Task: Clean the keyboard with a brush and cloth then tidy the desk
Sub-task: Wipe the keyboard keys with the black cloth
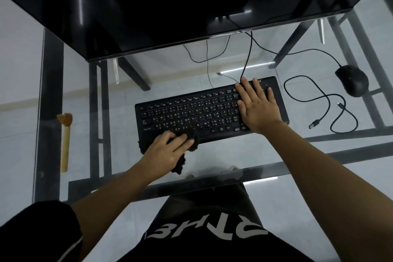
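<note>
A black keyboard (197, 112) lies on the glass desk (234, 155) in the middle of the view. My left hand (168, 149) presses a dark cloth (191, 138) onto the keyboard's near left edge, with part of the cloth hanging below the hand. My right hand (256, 105) lies flat with spread fingers on the keyboard's right end. A wooden-handled brush (65, 142) rests on the desk far to the left, bristles pointing away from me.
A large black monitor (170, 6) fills the back of the desk. A black mouse (353, 80) sits at the right, its cable looping toward the monitor. A loose USB cable (327, 110) curls beside the keyboard's right end. Thin cables run behind the keyboard.
</note>
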